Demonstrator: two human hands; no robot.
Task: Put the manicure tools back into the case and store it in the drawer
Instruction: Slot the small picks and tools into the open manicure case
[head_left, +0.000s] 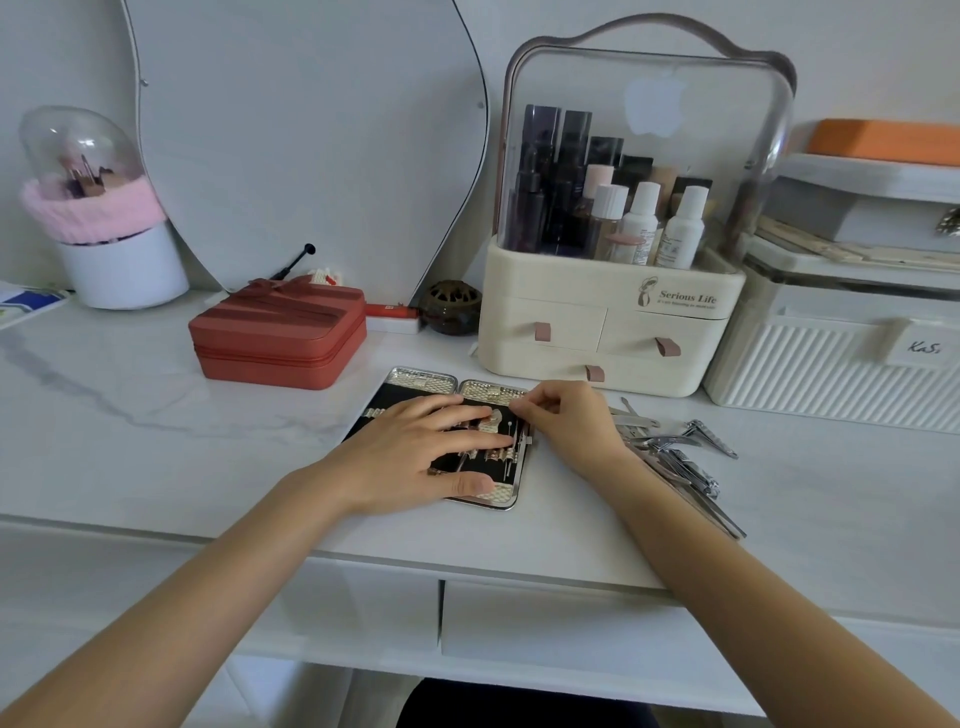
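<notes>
An open manicure case (415, 382) with a black lining and silver textured rim lies flat on the white marble table. My left hand (415, 457) rests flat on its right half, fingers straight, pressing it down. My right hand (566, 421) pinches a thin metal tool (521, 415) at the case's right edge. A pile of loose steel manicure tools (675, 457) lies on the table just right of my right hand. Two white drawer fronts (545, 618) show under the table edge, both closed.
A red zipped box (280, 338) sits behind the case on the left. A cream cosmetics organiser (613, 322) with small drawers stands right behind it. A white ribbed box (831, 358) is at the right, a brush holder (119, 260) at the far left, and a mirror (301, 130) leans on the wall.
</notes>
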